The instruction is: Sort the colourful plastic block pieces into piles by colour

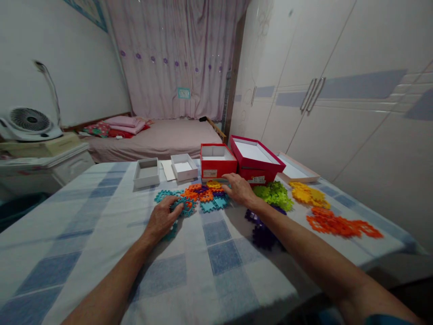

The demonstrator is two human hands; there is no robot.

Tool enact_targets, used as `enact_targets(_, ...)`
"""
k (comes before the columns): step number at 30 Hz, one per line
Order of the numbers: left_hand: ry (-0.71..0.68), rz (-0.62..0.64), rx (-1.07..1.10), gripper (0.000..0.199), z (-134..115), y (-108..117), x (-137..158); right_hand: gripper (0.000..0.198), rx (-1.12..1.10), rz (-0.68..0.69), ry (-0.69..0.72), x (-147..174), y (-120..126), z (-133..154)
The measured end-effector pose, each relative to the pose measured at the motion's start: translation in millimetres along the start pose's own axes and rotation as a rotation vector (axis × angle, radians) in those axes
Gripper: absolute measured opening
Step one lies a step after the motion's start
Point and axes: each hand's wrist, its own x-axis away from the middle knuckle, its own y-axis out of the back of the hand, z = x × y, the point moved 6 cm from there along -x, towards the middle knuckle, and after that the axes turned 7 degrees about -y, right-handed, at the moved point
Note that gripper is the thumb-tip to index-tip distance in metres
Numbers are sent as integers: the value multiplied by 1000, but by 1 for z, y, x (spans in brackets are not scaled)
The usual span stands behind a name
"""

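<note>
My left hand [163,220] has its thumb and fingers closed on the edge of a teal notched plastic piece [189,208]. More teal pieces [165,195] lie behind and under that hand. My right hand [238,190] reaches over the right end of a mixed pile, fingers apart, with no piece visible in them. In that pile are orange pieces [194,191], a yellow piece [214,184], some purple ones and light blue pieces [214,204]. Dark purple pieces [264,235] lie partly hidden beneath my right forearm.
Green pieces [275,195], yellow pieces [309,195] and orange pieces [341,222] lie in heaps on the right. Behind stand a red box [218,169], a crimson box [259,168], two small white boxes and a shallow lid [299,169]. A checked cloth [111,216] covers the table.
</note>
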Motion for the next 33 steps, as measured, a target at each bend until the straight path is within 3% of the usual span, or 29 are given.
enact_targets(5,-3,0,2,41,0,0,0,41,48,151,-60,-16,-36,24)
enact_targets(11,-6,0,-20,43,3,0,0,34,36,135,-99,-18,-50,40)
enact_targets(20,0,12,-7,44,5,-2,0,26,-14,107,-127,-24,-46,33)
enact_targets(25,-4,1,-14,43,4,-1,0,31,-60,57,-200,-25,-28,20)
enact_targets(28,2,12,-30,43,5,-1,1,28,-104,51,-169,-18,-13,15)
enact_targets(33,10,14,-49,44,6,-1,1,25,-163,152,-106,-5,-1,1)
